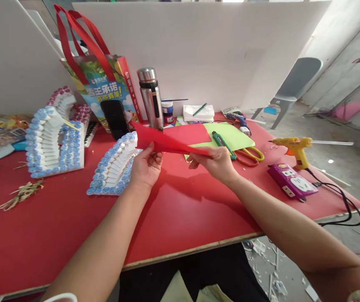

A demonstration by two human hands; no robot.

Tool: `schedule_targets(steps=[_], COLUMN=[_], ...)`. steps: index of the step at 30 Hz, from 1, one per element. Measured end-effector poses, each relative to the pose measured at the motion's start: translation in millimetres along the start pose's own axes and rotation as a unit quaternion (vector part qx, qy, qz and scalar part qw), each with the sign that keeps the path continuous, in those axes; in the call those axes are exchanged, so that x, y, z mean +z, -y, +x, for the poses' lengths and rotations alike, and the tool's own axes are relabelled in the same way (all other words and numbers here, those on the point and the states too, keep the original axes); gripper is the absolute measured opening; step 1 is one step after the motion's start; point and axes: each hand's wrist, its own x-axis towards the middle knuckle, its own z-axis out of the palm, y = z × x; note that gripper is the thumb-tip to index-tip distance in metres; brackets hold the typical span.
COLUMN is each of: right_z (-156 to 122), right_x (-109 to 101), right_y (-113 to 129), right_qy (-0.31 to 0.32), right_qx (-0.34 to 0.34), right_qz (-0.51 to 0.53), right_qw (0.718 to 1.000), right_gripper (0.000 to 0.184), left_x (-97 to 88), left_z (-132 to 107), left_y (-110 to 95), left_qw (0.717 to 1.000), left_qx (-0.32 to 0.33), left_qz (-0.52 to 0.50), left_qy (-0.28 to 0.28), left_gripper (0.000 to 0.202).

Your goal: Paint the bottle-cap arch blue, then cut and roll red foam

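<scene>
A sheet of red paper [163, 141] is held up above the table, bent and tilted between my two hands. My left hand [147, 165] pinches its left part from below, thumb on the near side. At the right end, my right hand [216, 161] grips the sheet between thumb and fingers. Just left of my left hand lies a fan-shaped white piece edged with blue rolled flowers [107, 172], partly covered by that hand. Beyond my right hand are a green utility knife [222, 142] and scissors with orange and yellow handles [251, 156], on light green paper [235, 134].
A yellow glue gun [296, 147] leans by a purple power socket [293, 180] with black cables at right. Behind stand a steel thermos [151, 98], a black phone [115, 119] and a shopping bag [104, 88]. A larger blue-flowered piece [50, 144] stands at left on the red table [57, 222].
</scene>
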Motion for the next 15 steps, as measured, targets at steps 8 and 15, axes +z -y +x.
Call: schedule_targets(steps=[8, 15], right_z=[16, 10], right_x=[-8, -5], right_y=[-9, -4], right_qy=[-0.006, 0.042], right_qx=[0.248, 0.152], right_qz=[0.251, 0.227], right_qw=[0.936, 0.961], right_gripper=[0.007, 0.025], left_x=[-1.3, 0.0], left_z=[-3, 1], left_y=[3, -1], left_qw=[0.996, 1.000], left_qx=[0.036, -0.008], left_qz=[0.034, -0.003], left_qy=[0.075, 0.011], left_gripper=[0.017, 0.020])
